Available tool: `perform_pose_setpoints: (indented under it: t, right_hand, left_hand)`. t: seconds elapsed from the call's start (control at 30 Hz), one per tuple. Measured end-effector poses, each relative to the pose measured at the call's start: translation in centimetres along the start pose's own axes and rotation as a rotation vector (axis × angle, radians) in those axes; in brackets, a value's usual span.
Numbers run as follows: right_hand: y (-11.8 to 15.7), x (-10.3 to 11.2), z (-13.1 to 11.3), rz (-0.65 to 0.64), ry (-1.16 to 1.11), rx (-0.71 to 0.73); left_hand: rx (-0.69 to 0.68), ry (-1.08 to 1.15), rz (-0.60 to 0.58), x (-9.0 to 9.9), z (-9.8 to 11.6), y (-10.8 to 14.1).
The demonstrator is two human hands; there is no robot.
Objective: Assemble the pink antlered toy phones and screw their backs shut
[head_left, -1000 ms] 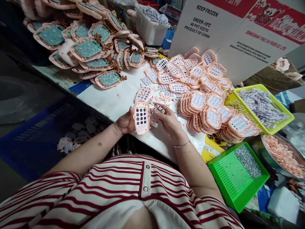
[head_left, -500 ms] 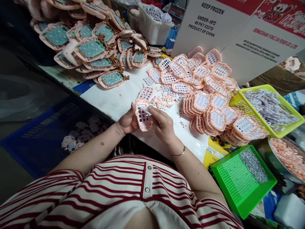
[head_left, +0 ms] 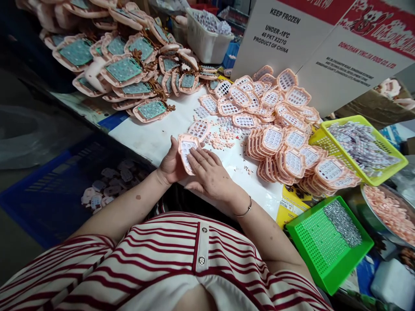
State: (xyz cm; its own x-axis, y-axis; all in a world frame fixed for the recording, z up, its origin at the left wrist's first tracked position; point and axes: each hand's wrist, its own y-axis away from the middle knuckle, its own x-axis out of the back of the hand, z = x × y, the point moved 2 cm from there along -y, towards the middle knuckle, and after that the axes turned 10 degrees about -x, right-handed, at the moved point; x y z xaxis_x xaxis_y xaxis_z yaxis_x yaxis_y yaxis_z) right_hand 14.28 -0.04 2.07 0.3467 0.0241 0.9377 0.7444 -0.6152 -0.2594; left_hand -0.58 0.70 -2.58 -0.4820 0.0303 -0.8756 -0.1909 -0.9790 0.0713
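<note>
My left hand (head_left: 170,165) grips a pink plastic keypad cover (head_left: 184,146) by its left edge, thumb pointing up alongside it. White keys fill the openings on its face. Across the cover's right part lies my right hand (head_left: 211,176), fingers stretched out flat against the keys, so that part is hidden. Just behind, another pink cover (head_left: 201,128) rests on the table with dark openings showing. Small loose pink keys (head_left: 221,141) and pale key pieces (head_left: 227,123) are scattered beside it.
Stacked covers with white keys (head_left: 272,137) stand to the right. Pink shells with green circuit boards (head_left: 123,68) pile up at left. A yellow basket (head_left: 366,177), a green tray of screws (head_left: 324,246) and a metal bowl (head_left: 366,203) sit at right. A printed carton (head_left: 275,56) stands behind.
The white keys now sit in the cover's openings, which showed dark before. My right hand has gone from pinching at the cover to lying flat on it. The cover has shifted slightly left.
</note>
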Motion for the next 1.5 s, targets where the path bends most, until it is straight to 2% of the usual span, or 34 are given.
perform_pose_setpoints:
  t: [0.07, 0.17, 0.23, 0.3, 0.37, 0.4, 0.47, 0.53, 0.57, 0.63, 0.7, 0.8, 0.9, 0.97, 1.03, 1.1, 1.17, 1.27, 1.37, 1.5]
  right_hand:
    - [-0.6, 0.5, 1.1, 0.078, -0.053, -0.074]
    - [-2.6, 1.3, 3.7, 0.116, -0.078, -0.327]
    - [-4.4, 1.2, 5.1, 0.012, -0.018, -0.430]
    - [-6.3, 0.6, 5.5, -0.118, 0.022, -0.402]
    - [-7.7, -0.1, 5.4, -0.163, 0.000, -0.358]
    - [-8.2, -0.3, 5.4, -0.138, -0.034, -0.382]
    - [-8.2, -0.2, 5.2, -0.019, -0.157, -0.524]
    - [-7.0, 0.4, 4.8, 0.078, -0.335, -0.645]
    - [-6.1, 0.8, 4.3, 0.088, -0.409, -0.653]
    - [-4.1, 1.6, 2.7, 0.053, -0.432, -0.581]
    - [-2.2, 2.0, 0.8, 0.013, -0.273, -0.477]
    - [-0.2, 1.3, -1.4, -0.009, -0.010, -0.366]
    - [1.0, 0.3, -2.1, 0.039, 0.136, -0.230]
    - [1.7, 0.8, -1.7, 0.118, 0.234, -0.159]
    - [2.5, 2.9, -0.6, 0.226, 0.343, -0.189]
    - [3.3, 6.3, 1.4, 0.316, 0.462, -0.338]
    - [4.5, 10.2, 4.1, 0.332, 0.572, -0.567]
    - [6.7, 14.9, 8.5, 0.240, 0.734, -0.867]
    - [8.9, 16.5, 12.1, 0.089, 0.855, -1.000]
    - [10.4, 16.1, 15.0, -0.113, 0.895, -1.121]
  left_hand:
    - [-0.049, 0.019, -0.008, -0.1, 0.1, 0.1]
    - [-0.068, 0.029, -0.030, 0.0, 0.1, 0.3]
    - [-0.049, 0.034, -0.041, 0.2, 0.1, 0.4]
    - [-0.040, 0.047, -0.042, 0.3, 0.1, 0.5]
    - [-0.060, 0.064, -0.026, 0.4, 0.1, 0.7]
    - [-0.083, 0.071, -0.010, 0.4, 0.2, 0.8]
    - [-0.152, 0.079, 0.027, 0.3, 0.3, 0.9]
    - [-0.193, 0.069, 0.042, 0.2, 0.3, 0.9]
    - [-0.194, 0.056, 0.043, 0.2, 0.3, 0.9]
    - [-0.190, 0.031, 0.055, 0.2, 0.1, 0.8]
    - [-0.188, 0.010, 0.090, 0.3, 0.0, 0.6]
    - [-0.155, -0.039, 0.106, 0.6, -0.1, 0.5]
    - [-0.071, -0.097, 0.044, 0.7, -0.1, 0.8]
    - [-0.049, -0.118, 0.005, 0.7, -0.1, 0.9]
    - [-0.027, -0.145, -0.016, 0.7, -0.2, 1.0]
    - [-0.006, -0.184, -0.007, 0.8, -0.3, 1.0]
    - [-0.012, -0.216, 0.018, 0.9, -0.3, 0.9]
    - [-0.032, -0.229, 0.034, 1.0, -0.3, 0.7]
    - [-0.034, -0.232, 0.029, 0.9, -0.3, 0.8]
    - [-0.038, -0.223, 0.026, 0.5, -0.4, 0.8]
